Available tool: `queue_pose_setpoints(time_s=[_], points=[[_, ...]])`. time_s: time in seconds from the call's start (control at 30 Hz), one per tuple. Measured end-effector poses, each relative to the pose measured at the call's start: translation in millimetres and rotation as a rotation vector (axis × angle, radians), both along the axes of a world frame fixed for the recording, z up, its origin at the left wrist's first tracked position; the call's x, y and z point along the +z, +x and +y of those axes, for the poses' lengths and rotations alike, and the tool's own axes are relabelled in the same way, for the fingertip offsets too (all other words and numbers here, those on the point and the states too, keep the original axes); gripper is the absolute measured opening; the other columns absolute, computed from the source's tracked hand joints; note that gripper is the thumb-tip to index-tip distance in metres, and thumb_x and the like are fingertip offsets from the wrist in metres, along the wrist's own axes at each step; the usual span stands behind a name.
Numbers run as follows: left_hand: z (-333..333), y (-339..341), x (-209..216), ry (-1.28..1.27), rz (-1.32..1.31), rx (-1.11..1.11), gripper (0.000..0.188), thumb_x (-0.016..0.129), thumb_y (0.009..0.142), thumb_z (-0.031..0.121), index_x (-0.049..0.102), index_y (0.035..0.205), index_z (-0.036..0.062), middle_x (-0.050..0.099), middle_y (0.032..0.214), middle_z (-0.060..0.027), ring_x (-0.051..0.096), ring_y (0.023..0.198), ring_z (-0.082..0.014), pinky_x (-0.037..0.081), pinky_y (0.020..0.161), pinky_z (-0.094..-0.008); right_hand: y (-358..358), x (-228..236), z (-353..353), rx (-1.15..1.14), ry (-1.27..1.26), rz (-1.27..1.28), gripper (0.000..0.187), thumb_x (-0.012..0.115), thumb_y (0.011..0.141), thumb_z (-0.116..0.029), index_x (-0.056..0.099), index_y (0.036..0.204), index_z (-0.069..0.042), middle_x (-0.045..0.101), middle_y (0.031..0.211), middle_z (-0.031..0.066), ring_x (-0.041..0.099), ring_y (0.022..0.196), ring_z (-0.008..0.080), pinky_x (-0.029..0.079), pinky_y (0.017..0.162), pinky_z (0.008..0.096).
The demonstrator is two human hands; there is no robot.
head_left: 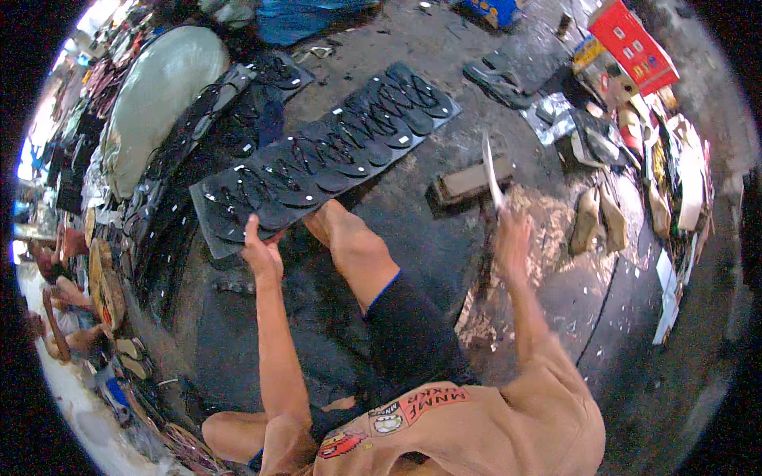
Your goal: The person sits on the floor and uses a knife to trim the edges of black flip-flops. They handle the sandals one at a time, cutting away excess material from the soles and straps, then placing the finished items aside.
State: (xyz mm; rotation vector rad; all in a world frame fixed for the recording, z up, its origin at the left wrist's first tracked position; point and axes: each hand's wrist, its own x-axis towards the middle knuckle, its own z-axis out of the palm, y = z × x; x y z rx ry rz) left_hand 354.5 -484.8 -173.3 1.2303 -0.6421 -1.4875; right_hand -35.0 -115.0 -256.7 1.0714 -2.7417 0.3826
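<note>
Sandal board with white labels, fingers of left hand on its edge, right hand round knife

I'm wearing a tan shirt with red and orange prints and black shorts edged in blue. Along the long edges of my dark grey board, black sandals are showing small white spots. My knife is gleaming silvery white, and toward the floor's far right edge a box is standing out red

Glare whitens the left rim; the floor is dim. My right hand blurs. Fisheye distortion bends edges.
</note>
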Motion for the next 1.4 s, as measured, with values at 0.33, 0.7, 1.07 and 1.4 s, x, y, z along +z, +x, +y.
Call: queue_pose_setpoints(time_s=[0.33, 0.7, 1.07, 1.4], points=[[61.4, -26.6, 19.8, 0.055, 0.188, 0.424, 0.041, 0.070, 0.089, 0.018, 0.061, 0.127, 0.0064, 0.065, 0.123, -0.0097, 0.069, 0.102, -0.0278, 0.062, 0.075, -0.0493, -17.0, 9.7, -40.4, 0.070, -0.097, 0.054, 0.052, 0.066, 0.094, -0.009, 0.060, 0.144, -0.016, 0.060, 0.121, 0.0216, 0.055, 0.122, 0.0406, 0.050, 0.097, 0.0498], [174.8, 87.0, 55.8, 0.221, 0.108, 0.361, 0.054, 0.072, 0.095, 0.042, 0.058, 0.127, 0.0005, 0.066, 0.113, -0.0126, 0.069, 0.092, -0.0254, 0.062, 0.075, -0.0434, 147.1, 160.6, -55.8, 0.238, -0.267, -0.789, 0.044, 0.062, 0.102, -0.021, 0.056, 0.140, -0.001, 0.067, 0.119, 0.0225, 0.063, 0.112, 0.0361, 0.050, 0.099, 0.0459], [172.4, 106.3, 80.0, 0.398, 0.095, 0.213, 0.037, 0.074, 0.096, 0.044, 0.060, 0.093, 0.0099, 0.049, 0.062, 0.0015, 0.037, 0.044, -0.0054, 0.027, 0.040, -0.0217, 330.2, 162.1, -92.1, 0.674, 0.144, -1.309, 0.039, 0.060, 0.105, -0.037, 0.061, 0.104, 0.002, 0.071, 0.085, 0.0257, 0.069, 0.076, 0.0466, 0.051, 0.066, 0.0507], [177.2, 103.1, 92.2, 0.417, 0.170, 0.189, 0.029, 0.073, 0.098, 0.037, 0.055, 0.102, 0.0146, 0.044, 0.060, 0.0036, 0.034, 0.043, -0.0050, 0.026, 0.039, -0.0231, 360.2, 120.9, -119.7, 0.712, 0.053, -1.113, 0.046, 0.061, 0.103, -0.041, 0.065, 0.113, 0.004, 0.071, 0.084, 0.0284, 0.070, 0.076, 0.0479, 0.055, 0.070, 0.0550]])
